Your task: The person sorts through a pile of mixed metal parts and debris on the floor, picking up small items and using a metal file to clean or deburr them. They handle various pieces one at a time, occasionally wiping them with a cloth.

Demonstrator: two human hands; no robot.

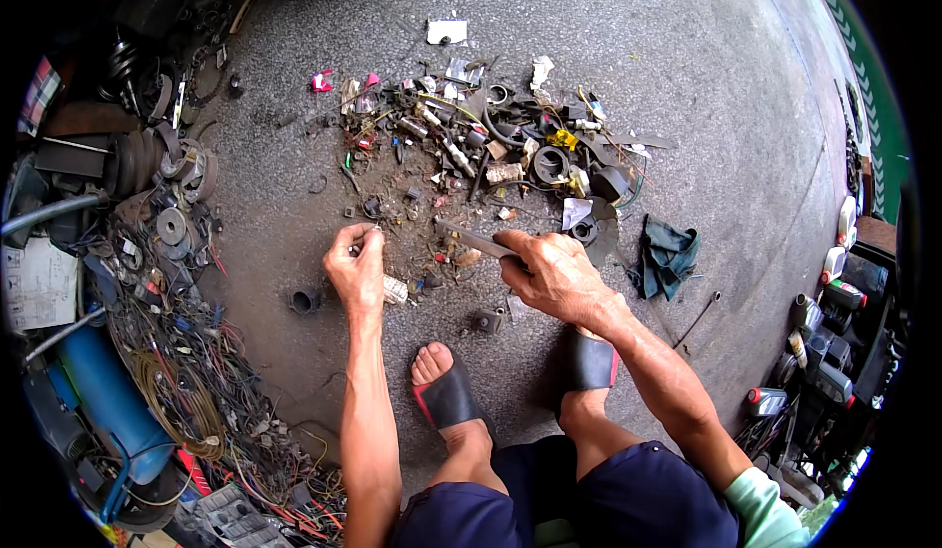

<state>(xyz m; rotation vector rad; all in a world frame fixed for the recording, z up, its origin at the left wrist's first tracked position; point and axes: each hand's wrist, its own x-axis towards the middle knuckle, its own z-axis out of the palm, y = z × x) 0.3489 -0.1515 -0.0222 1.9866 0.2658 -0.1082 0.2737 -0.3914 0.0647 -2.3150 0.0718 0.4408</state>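
My left hand (pixel 357 265) is pinched shut at the near left edge of a scrap heap. Small pale bits show between its fingers, too small to name. In my right hand (pixel 559 276) is a flat metal bar (pixel 478 241), perhaps a blade or file, its tip pointing left over the dirt. Beyond both hands spreads the heap of small parts and dirt, with a black ring-shaped part (pixel 550 164), a yellow scrap (pixel 562 139) and a metal cylinder (pixel 458 158). A whitish ribbed piece (pixel 395 290) lies beside my left wrist.
A dark green cloth (pixel 666 254) and a thin metal rod tool (pixel 699 320) lie to the right. Plastic bottles (pixel 767 402) line the right side. Tangled wires (pixel 243 408) and a blue cylinder (pixel 114 401) crowd the left. My sandalled feet (pixel 452 386) flank a dark block-shaped part (pixel 489 320).
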